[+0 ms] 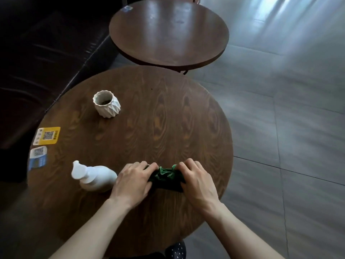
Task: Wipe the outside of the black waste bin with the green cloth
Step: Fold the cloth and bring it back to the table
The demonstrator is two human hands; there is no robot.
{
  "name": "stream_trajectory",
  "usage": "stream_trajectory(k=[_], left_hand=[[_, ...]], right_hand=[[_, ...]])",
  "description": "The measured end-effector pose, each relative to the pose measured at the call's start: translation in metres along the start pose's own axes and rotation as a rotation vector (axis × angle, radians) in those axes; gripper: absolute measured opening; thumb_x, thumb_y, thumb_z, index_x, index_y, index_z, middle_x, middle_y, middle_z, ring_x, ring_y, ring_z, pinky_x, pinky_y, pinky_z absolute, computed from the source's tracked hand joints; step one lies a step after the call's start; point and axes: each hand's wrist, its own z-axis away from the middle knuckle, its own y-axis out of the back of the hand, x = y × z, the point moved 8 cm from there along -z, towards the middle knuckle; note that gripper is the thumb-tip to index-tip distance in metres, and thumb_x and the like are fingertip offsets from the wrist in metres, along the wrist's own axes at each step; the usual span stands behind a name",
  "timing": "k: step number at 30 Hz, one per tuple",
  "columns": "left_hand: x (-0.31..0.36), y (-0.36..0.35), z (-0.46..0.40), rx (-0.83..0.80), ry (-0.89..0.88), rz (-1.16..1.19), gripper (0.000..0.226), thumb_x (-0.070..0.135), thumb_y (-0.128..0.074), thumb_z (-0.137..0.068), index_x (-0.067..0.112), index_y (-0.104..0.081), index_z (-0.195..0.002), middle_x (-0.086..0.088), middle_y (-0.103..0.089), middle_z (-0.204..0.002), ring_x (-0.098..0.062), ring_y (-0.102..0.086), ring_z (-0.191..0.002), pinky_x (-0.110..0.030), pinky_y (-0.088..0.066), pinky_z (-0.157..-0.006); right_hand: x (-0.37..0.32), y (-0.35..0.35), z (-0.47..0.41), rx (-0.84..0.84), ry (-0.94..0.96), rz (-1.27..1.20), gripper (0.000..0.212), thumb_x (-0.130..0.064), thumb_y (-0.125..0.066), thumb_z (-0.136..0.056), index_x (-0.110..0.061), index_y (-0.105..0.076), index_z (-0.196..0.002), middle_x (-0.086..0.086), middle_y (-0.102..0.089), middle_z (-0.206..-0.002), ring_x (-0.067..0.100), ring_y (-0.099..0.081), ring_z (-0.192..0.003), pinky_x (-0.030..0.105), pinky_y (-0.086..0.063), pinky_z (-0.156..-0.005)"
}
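Between the left hand (132, 181) and right hand (196, 179), both gripping it, the crumpled green cloth (166, 177) is bunched, probably for wiping; no black waste bin shows.

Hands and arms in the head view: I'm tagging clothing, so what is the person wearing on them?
Nothing shows on them. The left hand and right hand wear no gloves, rings or watch, and both forearms are bare, with no sleeves in view.
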Motion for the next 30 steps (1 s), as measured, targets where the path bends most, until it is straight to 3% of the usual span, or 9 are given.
stream_trajectory(k=[2, 4, 6, 8, 12, 15, 17, 22, 30], left_hand=[[-0.003, -0.012, -0.013, 0.007, 0.035, -0.020, 0.038, 0.027, -0.070, -0.082, 0.030, -0.059, -0.118, 0.007, -0.064, -0.097, -0.020, -0.063, -0.093, -0.036, -0.050, -0.088], [-0.009, -0.024, -0.018, -0.014, 0.088, -0.045, 0.031, 0.030, -0.066, -0.088, 0.029, -0.060, -0.119, 0.007, -0.064, -0.100, -0.019, -0.062, -0.097, -0.035, -0.049, -0.091], [-0.016, -0.035, -0.022, -0.027, 0.149, -0.079, 0.031, 0.033, -0.063, -0.091, 0.028, -0.060, -0.121, 0.006, -0.063, -0.107, -0.019, -0.061, -0.103, -0.035, -0.047, -0.095], [-0.021, -0.042, -0.023, -0.013, 0.187, -0.076, 0.041, 0.038, -0.061, -0.091, 0.029, -0.055, -0.131, 0.004, -0.060, -0.123, -0.020, -0.057, -0.117, -0.036, -0.044, -0.104], [0.003, -0.050, -0.034, -0.017, 0.045, -0.026, 0.072, 0.058, -0.049, -0.092, 0.041, -0.020, -0.156, 0.001, -0.025, -0.165, -0.023, -0.020, -0.154, -0.042, -0.019, -0.126], [0.024, -0.074, -0.040, -0.099, -0.054, -0.032, 0.080, 0.064, -0.040, -0.094, 0.045, 0.007, -0.157, 0.004, 0.004, -0.170, -0.021, 0.008, -0.157, -0.045, -0.007, -0.128], [0.026, -0.093, -0.037, -0.160, -0.049, -0.041, 0.081, 0.059, -0.042, -0.097, 0.045, 0.012, -0.156, 0.004, 0.013, -0.170, -0.021, 0.017, -0.155, -0.045, -0.004, -0.128], [0.015, -0.110, -0.019, -0.153, -0.011, -0.085, 0.086, 0.025, -0.049, -0.100, 0.045, 0.013, -0.156, 0.005, 0.017, -0.168, -0.021, 0.021, -0.154, -0.044, 0.002, -0.127], [-0.004, -0.086, 0.000, -0.142, 0.011, -0.105, 0.085, 0.036, -0.049, -0.099, 0.044, 0.013, -0.156, 0.006, 0.009, -0.170, -0.020, 0.009, -0.157, -0.044, 0.002, -0.127]], right_hand=[[0.019, -0.008, -0.010, 0.008, -0.015, -0.004, 0.043, -0.012, -0.078, -0.084, -0.022, -0.063, -0.123, -0.001, -0.059, -0.115, 0.023, -0.057, -0.103, 0.035, -0.057, -0.069], [0.037, -0.020, -0.014, -0.020, -0.041, 0.009, 0.048, -0.017, -0.075, -0.088, -0.024, -0.060, -0.133, 0.002, -0.055, -0.138, 0.027, -0.051, -0.128, 0.039, -0.057, -0.090], [0.060, -0.038, -0.012, -0.113, -0.090, 0.047, 0.062, -0.034, -0.070, -0.095, -0.029, -0.045, -0.151, 0.007, -0.036, -0.162, 0.030, -0.030, -0.151, 0.043, -0.042, -0.116], [0.077, -0.049, -0.006, -0.175, -0.128, 0.083, 0.080, -0.050, -0.065, -0.096, -0.033, -0.025, -0.163, 0.011, -0.016, -0.172, 0.032, -0.012, -0.160, 0.046, -0.024, -0.128], [0.075, -0.066, -0.002, -0.205, 0.023, 0.105, 0.099, -0.060, -0.063, -0.093, -0.038, 0.002, -0.165, 0.009, 0.009, -0.174, 0.031, 0.011, -0.160, 0.053, -0.007, -0.131], [0.064, -0.086, -0.001, -0.270, 0.124, 0.103, 0.097, -0.059, -0.058, -0.096, -0.043, 0.010, -0.163, 0.004, 0.021, -0.172, 0.028, 0.025, -0.157, 0.050, 0.004, -0.130], [0.064, -0.098, 0.002, -0.308, 0.125, 0.098, 0.094, -0.056, -0.056, -0.098, -0.043, 0.011, -0.162, 0.002, 0.023, -0.171, 0.027, 0.029, -0.156, 0.051, 0.003, -0.130], [0.076, -0.105, 0.010, -0.324, 0.113, 0.136, 0.081, -0.043, -0.050, -0.104, -0.041, 0.004, -0.164, 0.002, 0.021, -0.172, 0.026, 0.029, -0.156, 0.053, -0.002, -0.131], [0.084, -0.087, 0.021, -0.318, 0.024, 0.144, 0.072, -0.033, -0.044, -0.106, -0.043, -0.002, -0.164, 0.000, 0.015, -0.174, 0.028, 0.017, -0.160, 0.051, -0.011, -0.131]])
